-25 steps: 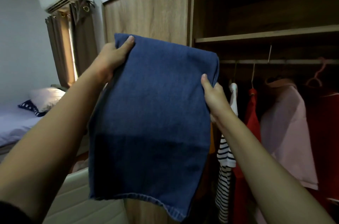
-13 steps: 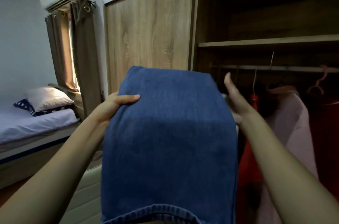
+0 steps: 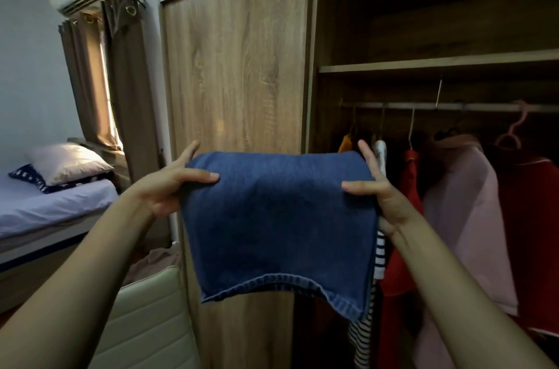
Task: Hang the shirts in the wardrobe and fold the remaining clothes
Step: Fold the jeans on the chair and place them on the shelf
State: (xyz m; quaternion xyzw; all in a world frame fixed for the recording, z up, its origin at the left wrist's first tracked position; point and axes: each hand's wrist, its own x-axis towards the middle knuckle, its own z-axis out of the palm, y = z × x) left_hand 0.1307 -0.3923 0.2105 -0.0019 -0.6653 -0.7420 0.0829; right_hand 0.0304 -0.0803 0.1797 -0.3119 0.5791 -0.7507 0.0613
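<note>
**Folded denim held up in front of the open wardrobe**

Head view:
- The folded denim [image 3: 278,217] is in the air, gripped at both top corners, with the fold on top and the stitched hem hanging at the bottom.
- Left hand [image 3: 163,190]: the thumb lies on the front face and the fingers [image 3: 189,152] go behind, so it is pinching the cloth.
- Right hand [image 3: 384,196]: same grip on the other corner, thumb on the front and index finger sticking up.
- Edges: the denim's left side overlaps the closed wardrobe door [image 3: 236,66]. Its right side covers part of the striped shirt [image 3: 379,259].
- A red shirt [image 3: 402,247] and a pink shirt [image 3: 465,217] hang just beside that from the rail [image 3: 453,106].
- Room to move: there is a dark open bay above the shelf [image 3: 438,64]. A cream chair back [image 3: 145,323] stands low on the left and the bed [image 3: 45,208] is well apart.

Versus 0.5 s ago:
- The right thumb stood clear of the cloth then and now presses on it.
- The denim sits lower against the wardrobe, with its top fold under rail level.
- The hem is now fully in shot, and the striped shirt shows again.
</note>
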